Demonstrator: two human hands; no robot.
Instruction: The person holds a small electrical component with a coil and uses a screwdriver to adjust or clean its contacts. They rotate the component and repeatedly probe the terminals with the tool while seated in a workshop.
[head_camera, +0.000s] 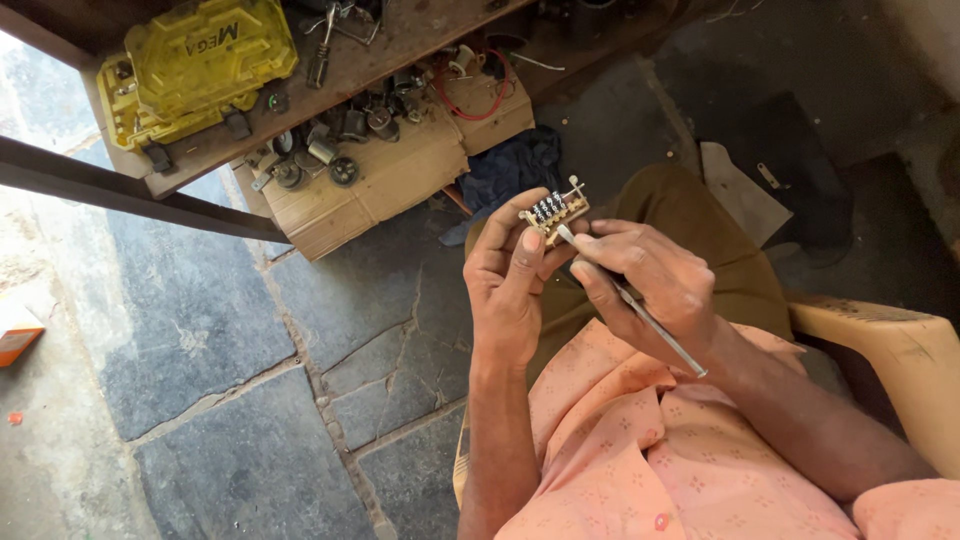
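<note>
Head view, part in hand: a small tan switch block (553, 211) with a row of dark metal contacts on top, just above the middle of the frame, over the person's lap.
Left hand: the left hand (510, 275) is clamped on the switch block, thumb along its near edge and fingers curled behind it.
Right hand: the right hand (645, 280) is closed round a thin metal screwdriver (640, 315), held like a pen; its tip touches the near edge of the block and its tail runs down toward the lower right.
How it will handle: the block looks light and stiff, with small contacts and thin tabs that seem easy to bend; the plain body sides look like the safest place to pinch it, away from the contacts.
Screwdriver: slim, rigid and smooth, likely to slip off a small screw if the block is not held steady.
Surface: dark cracked stone floor (250, 380) fills the lower left.
Room: a cardboard box (390, 180) of small metal parts sits at upper centre, a yellow plastic case (195, 65) on a wooden bench at upper left, a dark blue cloth (510, 165) just beside the box.
Seat: the arm of a pale plastic chair (890, 345) shows at the right edge.
</note>
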